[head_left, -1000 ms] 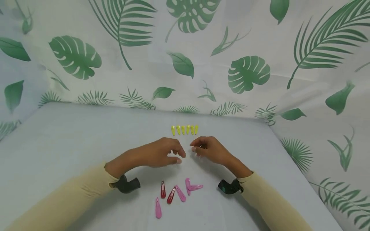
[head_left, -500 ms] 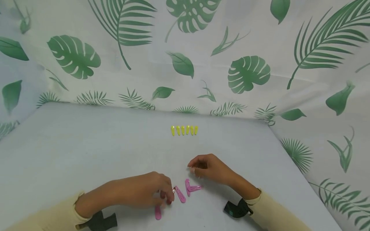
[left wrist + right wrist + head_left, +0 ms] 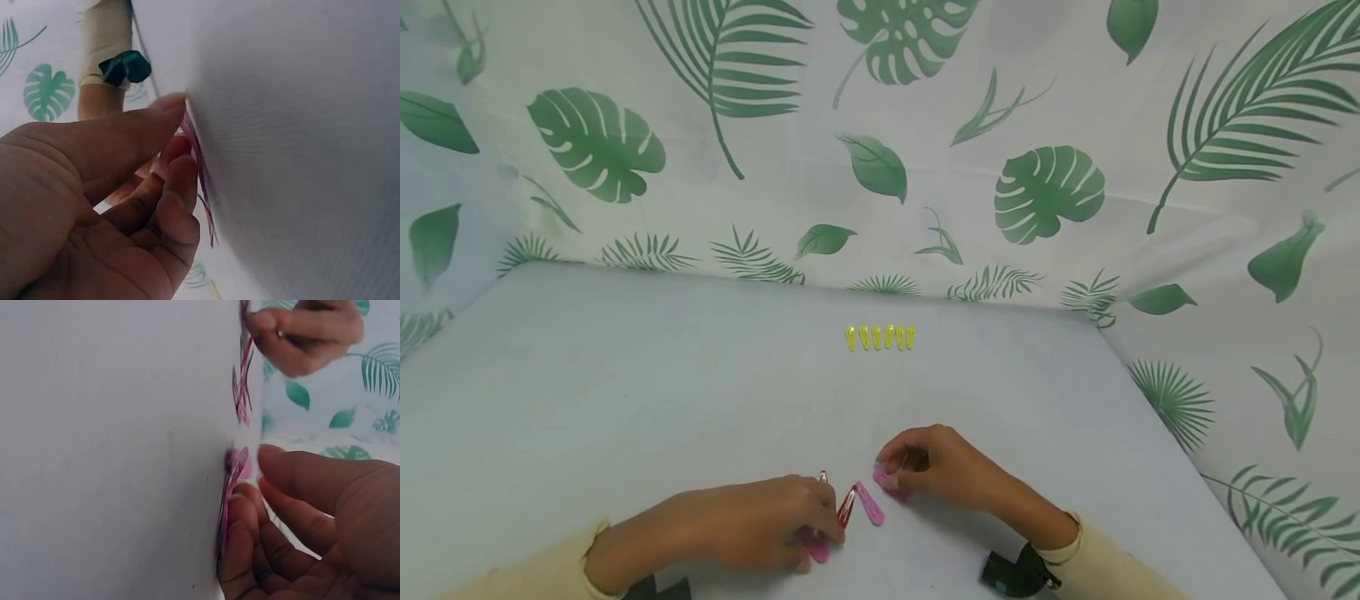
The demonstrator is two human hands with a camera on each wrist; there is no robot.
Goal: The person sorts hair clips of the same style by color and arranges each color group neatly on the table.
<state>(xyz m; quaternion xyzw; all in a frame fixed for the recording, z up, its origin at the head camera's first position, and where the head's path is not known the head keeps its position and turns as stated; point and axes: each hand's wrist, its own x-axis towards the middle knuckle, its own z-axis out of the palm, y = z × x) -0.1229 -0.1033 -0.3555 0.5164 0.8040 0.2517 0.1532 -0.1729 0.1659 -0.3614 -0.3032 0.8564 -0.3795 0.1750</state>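
Note:
Left hand (image 3: 775,521) pinches a pink hair clip (image 3: 815,547) low on the white table; in the left wrist view the clip (image 3: 195,147) lies along its fingertips. A red hair clip (image 3: 847,507) stands out just beside those fingers, and the tip of another clip (image 3: 823,477) shows behind the hand. Right hand (image 3: 947,471) reaches over pink hair clips (image 3: 882,477), partly hidden beneath it. In the right wrist view its fingers touch a pink clip (image 3: 232,481), while the thumb stands apart. Between the hands lies one more pink clip (image 3: 871,505).
Several yellow hair clips (image 3: 876,337) lie in a neat row farther back on the white table (image 3: 700,375). A leaf-printed cloth (image 3: 940,183) hangs behind and along the sides. A dark wrist camera (image 3: 1018,573) sits on the right wrist.
Both hands have come down toward the near clips from the middle of the table. The left now holds a pink clip; the right has come to touch the pink ones. The yellow row stayed put.

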